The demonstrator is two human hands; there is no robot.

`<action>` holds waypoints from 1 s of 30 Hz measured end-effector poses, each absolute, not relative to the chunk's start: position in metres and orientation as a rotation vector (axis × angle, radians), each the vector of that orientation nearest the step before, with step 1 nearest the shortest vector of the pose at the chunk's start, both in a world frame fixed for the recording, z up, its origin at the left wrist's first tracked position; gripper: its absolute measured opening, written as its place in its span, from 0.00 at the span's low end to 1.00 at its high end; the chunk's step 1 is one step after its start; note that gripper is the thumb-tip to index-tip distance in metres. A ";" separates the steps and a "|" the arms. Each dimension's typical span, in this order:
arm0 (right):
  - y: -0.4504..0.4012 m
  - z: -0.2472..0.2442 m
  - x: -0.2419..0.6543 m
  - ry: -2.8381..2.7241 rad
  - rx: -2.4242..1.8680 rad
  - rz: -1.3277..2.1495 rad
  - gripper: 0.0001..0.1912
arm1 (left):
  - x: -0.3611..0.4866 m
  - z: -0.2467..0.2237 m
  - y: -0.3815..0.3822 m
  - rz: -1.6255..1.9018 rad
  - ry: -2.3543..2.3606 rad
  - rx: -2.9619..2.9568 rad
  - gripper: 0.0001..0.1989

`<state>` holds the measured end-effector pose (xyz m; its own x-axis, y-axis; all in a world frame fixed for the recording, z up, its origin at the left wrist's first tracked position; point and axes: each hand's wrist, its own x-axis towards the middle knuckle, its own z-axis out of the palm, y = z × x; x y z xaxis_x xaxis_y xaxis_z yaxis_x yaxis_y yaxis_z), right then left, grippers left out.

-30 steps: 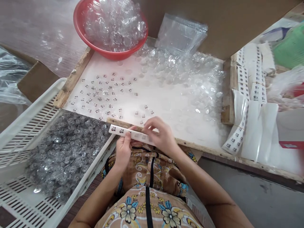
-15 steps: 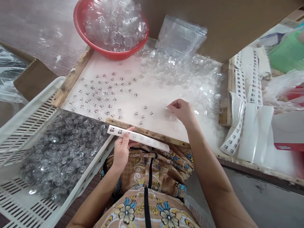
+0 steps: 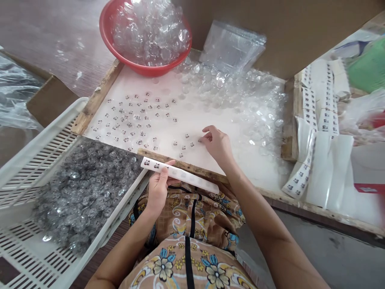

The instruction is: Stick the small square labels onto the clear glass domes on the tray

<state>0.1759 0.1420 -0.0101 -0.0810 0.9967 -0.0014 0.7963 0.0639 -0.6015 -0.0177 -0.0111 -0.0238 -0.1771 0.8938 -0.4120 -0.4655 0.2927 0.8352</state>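
Observation:
My left hand (image 3: 158, 186) is closed around a white strip of panda stickers (image 3: 195, 180), held over the wooden front edge of the board. Panda pictures show on the strip's left end; the rest looks blank. Above the white board (image 3: 186, 168), my right hand (image 3: 218, 145) has its index finger raised and apart from the thumb. A small panda-marked disc (image 3: 200, 140) lies at the thumb tip, partly hidden. Just left of it are several clear discs with panda stickers (image 3: 186, 136), and a larger group of stickered discs (image 3: 129, 123) spreads farther left.
Plain clear discs (image 3: 255, 106) cover the board's back and right. A red basin (image 3: 150, 71) heaped with clear pieces stands behind, beside a clear plastic bag (image 3: 233, 46). A white crate (image 3: 105, 237) of stickered discs is at left. More sticker strips (image 3: 326, 108) lie at right, past a wooden rim (image 3: 291, 120).
My right hand has moved left across the board with the small disc, and its pinch has loosened there. The left hand keeps its hold on the sticker strip. The view has shifted slightly.

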 end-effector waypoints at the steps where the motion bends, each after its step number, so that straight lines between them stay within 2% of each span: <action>1: 0.139 -0.008 0.173 -1.943 -1.775 0.627 0.12 | -0.018 -0.023 -0.012 1.289 1.213 0.473 0.27; 3: 0.129 -0.001 0.166 -1.965 -1.719 0.567 0.14 | -0.018 -0.023 -0.012 1.290 1.211 0.477 0.27; 5: 0.112 0.008 0.157 -2.000 -1.574 0.633 0.10 | -0.017 -0.024 -0.012 1.291 1.210 0.481 0.27; 9: 0.078 0.025 0.129 -2.110 -1.153 1.190 0.08 | -0.015 -0.029 -0.012 1.278 1.156 0.509 0.26; 11: 0.069 0.029 0.118 -2.112 -1.079 1.306 0.07 | -0.016 -0.032 -0.012 1.280 1.118 0.529 0.26; 19: 0.060 0.027 0.115 -1.980 -1.162 1.291 0.06 | -0.018 -0.018 -0.009 1.236 1.145 0.740 0.18; 24: 0.049 0.030 0.110 -1.978 -1.075 1.132 0.06 | -0.012 -0.010 -0.004 1.265 1.209 0.690 0.14; 27: 0.060 0.034 0.118 -1.899 -1.019 1.182 0.05 | -0.014 -0.009 -0.005 1.246 1.206 0.665 0.15; 30: 0.097 0.028 0.147 -1.678 -1.193 1.173 0.03 | -0.016 -0.008 -0.006 1.186 1.240 0.638 0.21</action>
<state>0.1469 0.0970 0.0278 -0.2817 0.9572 0.0661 0.2667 0.1443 -0.9529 -0.0163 -0.0063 -0.0082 -0.1046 0.9228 -0.3709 -0.3297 0.3196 0.8883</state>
